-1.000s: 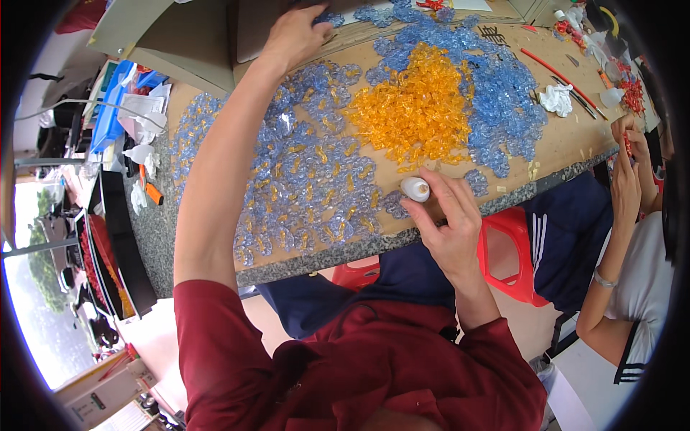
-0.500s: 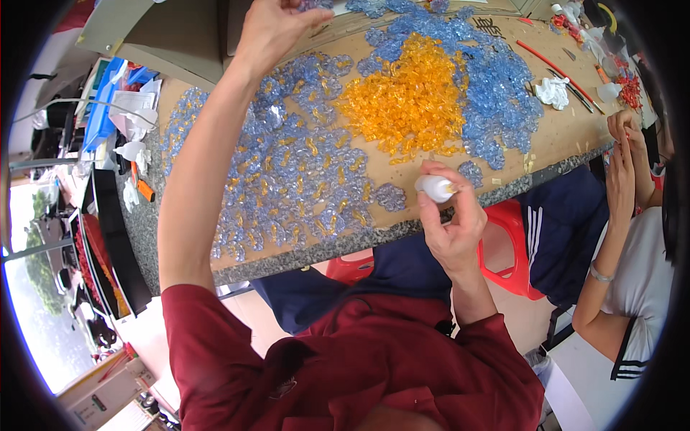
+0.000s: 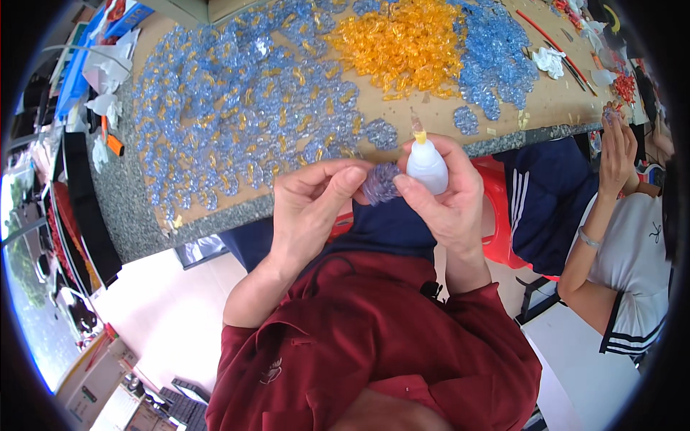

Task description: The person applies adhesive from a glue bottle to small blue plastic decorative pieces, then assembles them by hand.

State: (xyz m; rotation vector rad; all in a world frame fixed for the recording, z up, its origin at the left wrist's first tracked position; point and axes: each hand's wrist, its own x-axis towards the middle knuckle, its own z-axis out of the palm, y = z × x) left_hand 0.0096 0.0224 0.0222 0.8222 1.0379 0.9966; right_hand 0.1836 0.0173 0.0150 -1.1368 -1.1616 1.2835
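Between the thumb and fingers of my left hand (image 3: 313, 205) is a translucent blue-purple plastic piece (image 3: 379, 184) with a ridged, flower-like outline. My right hand (image 3: 454, 197) grips a small white squeeze bottle (image 3: 428, 167) with a yellow collar and a thin nozzle pointing up and away. My right thumb also touches the edge of the plastic piece. Both hands are close together in front of the table edge. Just beyond them lie two similar loose pieces, one blue-grey piece (image 3: 381, 134) and one bluer piece (image 3: 466, 120).
Many blue pieces with yellow bits (image 3: 244, 122) cover the table's left half. Behind my hands are a heap of orange pieces (image 3: 402, 47) and a blue pile (image 3: 496, 61). Crumpled tissue (image 3: 549, 62) and a red stick (image 3: 540, 32) lie right. A co-worker (image 3: 622, 244) sits at right.
My left hand has come back from the table's far side and now holds a blue-purple piece. The bottle in my right hand has turned nozzle-up and moved beside that piece. The view has shifted.
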